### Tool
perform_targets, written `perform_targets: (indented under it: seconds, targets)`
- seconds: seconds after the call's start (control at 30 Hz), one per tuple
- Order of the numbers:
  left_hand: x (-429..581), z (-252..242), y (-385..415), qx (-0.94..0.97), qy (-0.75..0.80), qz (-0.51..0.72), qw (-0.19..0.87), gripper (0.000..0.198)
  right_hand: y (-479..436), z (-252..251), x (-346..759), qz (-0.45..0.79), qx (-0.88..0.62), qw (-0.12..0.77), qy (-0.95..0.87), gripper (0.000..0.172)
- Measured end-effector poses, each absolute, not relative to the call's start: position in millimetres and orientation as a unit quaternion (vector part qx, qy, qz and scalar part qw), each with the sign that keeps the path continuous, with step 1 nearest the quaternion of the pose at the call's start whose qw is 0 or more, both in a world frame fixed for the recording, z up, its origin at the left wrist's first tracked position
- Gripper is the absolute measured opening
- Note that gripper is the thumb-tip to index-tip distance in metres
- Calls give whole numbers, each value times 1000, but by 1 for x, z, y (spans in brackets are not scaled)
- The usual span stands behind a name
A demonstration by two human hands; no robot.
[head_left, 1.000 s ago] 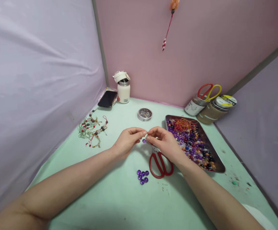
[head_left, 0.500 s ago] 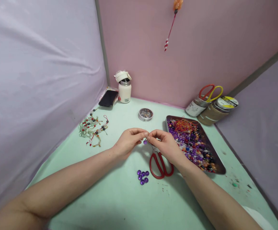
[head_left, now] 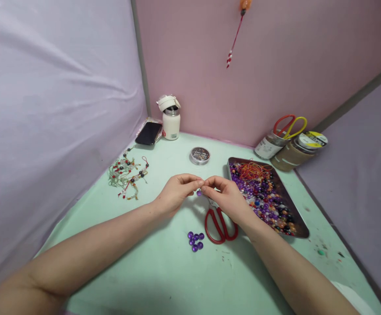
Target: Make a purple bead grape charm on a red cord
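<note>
I see left hand (head_left: 174, 193) and right hand (head_left: 228, 197) almost fingertip to fingertip over the table (head_left: 151, 273), each pinched closed; can't tell from here what's between the fingers. Purple bead (head_left: 199, 193) sits just under those fingertips. Scissors (head_left: 220, 226) partly behind right hand, loose beads (head_left: 192, 241) near the handles, tray (head_left: 288, 199) to the right.

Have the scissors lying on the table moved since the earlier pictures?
No. The scissors keep the same place relative to the tray; the slight drift is shared by the whole view.
</note>
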State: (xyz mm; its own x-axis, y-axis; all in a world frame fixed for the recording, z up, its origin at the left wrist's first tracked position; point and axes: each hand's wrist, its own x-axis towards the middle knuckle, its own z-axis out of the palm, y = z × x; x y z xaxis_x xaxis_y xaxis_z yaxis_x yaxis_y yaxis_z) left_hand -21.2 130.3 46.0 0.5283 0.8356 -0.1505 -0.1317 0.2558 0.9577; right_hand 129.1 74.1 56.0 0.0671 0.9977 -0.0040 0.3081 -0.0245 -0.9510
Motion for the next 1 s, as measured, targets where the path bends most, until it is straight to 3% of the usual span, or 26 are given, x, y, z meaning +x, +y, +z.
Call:
perform_targets:
  seconds: [0.3,0.7,1.0]
  targets:
    - [-33,85,119,625,306,337,634,13,61,68,123,388,-550,395,-625,11]
    - [-42,112,107,616,304,381,619,9,56,52,124,445,-482,165,-736,10]
    - [-37,99,121,559,348,418,626,15,57,45,123,428,-510,157,-729,10]
